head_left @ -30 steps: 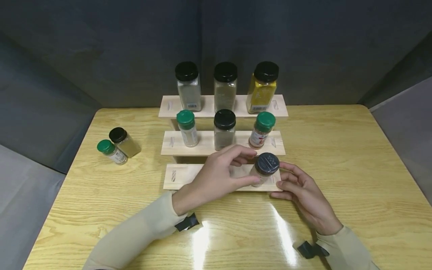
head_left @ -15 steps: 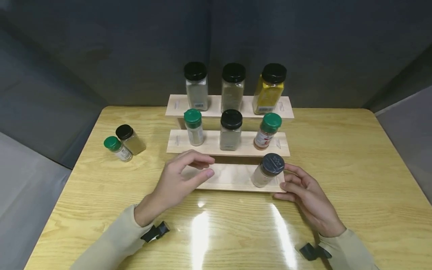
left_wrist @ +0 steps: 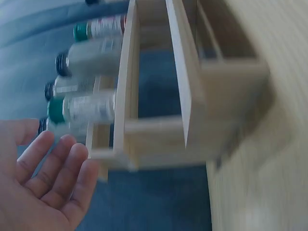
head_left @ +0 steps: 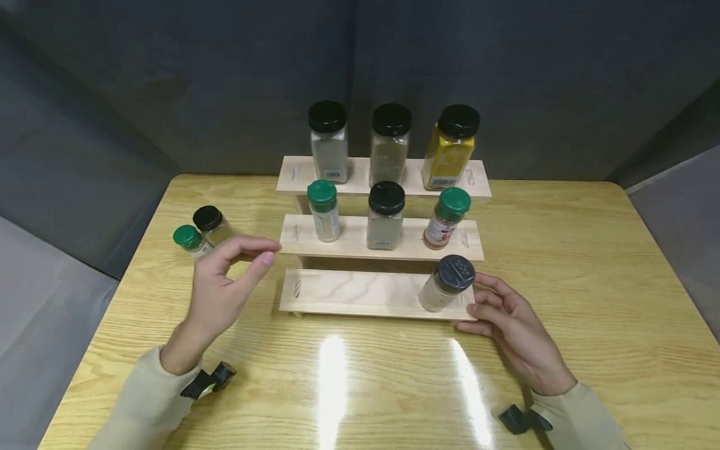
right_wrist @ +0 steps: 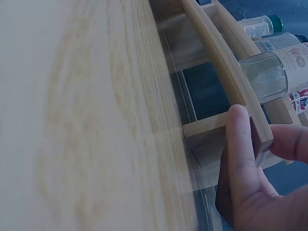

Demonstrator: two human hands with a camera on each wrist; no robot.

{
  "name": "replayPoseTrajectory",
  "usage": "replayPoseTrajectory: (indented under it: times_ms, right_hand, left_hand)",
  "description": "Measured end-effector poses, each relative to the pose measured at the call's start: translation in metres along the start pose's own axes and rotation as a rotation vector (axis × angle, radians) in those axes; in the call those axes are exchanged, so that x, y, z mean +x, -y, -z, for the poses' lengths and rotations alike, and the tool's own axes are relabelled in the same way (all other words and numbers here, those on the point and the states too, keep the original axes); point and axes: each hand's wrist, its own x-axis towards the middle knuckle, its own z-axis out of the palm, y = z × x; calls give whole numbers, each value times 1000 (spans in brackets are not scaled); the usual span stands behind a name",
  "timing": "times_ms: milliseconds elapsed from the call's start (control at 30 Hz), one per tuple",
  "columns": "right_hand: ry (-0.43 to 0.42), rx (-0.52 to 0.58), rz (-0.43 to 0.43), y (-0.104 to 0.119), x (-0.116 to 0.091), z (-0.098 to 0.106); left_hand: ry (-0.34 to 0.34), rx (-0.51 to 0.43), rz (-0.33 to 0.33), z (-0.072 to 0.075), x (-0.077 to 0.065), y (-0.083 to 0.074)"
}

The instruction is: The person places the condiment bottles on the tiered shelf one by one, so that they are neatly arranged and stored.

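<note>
A three-step wooden spice rack (head_left: pixel 360 292) stands on the table. My right hand (head_left: pixel 514 328) grips the right end of its lowest step; in the right wrist view a finger and the thumb lie on either side of the board (right_wrist: pixel 262 137). Beside that hand, on the same step, stands a spice jar with a dark shaker lid (head_left: pixel 441 287). My left hand (head_left: pixel 219 290) is in the air left of the rack, fingers loosely bent, holding nothing. Beyond it are a green-capped spice jar (head_left: pixel 188 237) and a black-capped spice jar (head_left: pixel 209 220), both partly hidden by the hand.
The middle step holds a green-capped jar (head_left: pixel 325 212), a black-capped jar (head_left: pixel 385 219) and another green-capped jar (head_left: pixel 447 219). Three taller black-capped jars, one with yellow powder (head_left: pixel 450 153), stand on the top step. A dark cloth (head_left: pixel 253 87) hangs behind the table.
My left hand has let go of the dark-lidded jar on the lowest step and moved left, toward the two jars on the table. The right hand has stayed at the rack's end.
</note>
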Motion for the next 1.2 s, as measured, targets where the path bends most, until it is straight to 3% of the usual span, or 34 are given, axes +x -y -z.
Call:
replayPoseTrajectory:
  times_ms: [300, 467, 600, 733, 900, 1033, 1200]
  right_hand:
    - [-4, -4, -3, 0, 0, 0]
    - [-6, -18, -7, -1, 0, 0]
    - [-5, -19, -11, -1, 0, 0]
    - [-3, -17, -10, -1, 0, 0]
    - [8, -11, 0, -1, 0, 0]
    - [14, -8, 6, -2, 0, 1]
    - [9, 2, 9, -2, 1, 1]
  left_hand:
    - [-149, 93, -18, 41, 7, 12]
    - [-309, 151, 5, 58, 10, 20]
    - [-427, 184, 64, 68, 8, 28]
    - [-484, 194, 165, 77, 3, 37]
    - [-509, 147, 359, 86, -4, 47]
    - [-467, 111, 518, 89, -10, 56]
    - [-365, 104, 648, 89, -17, 66]
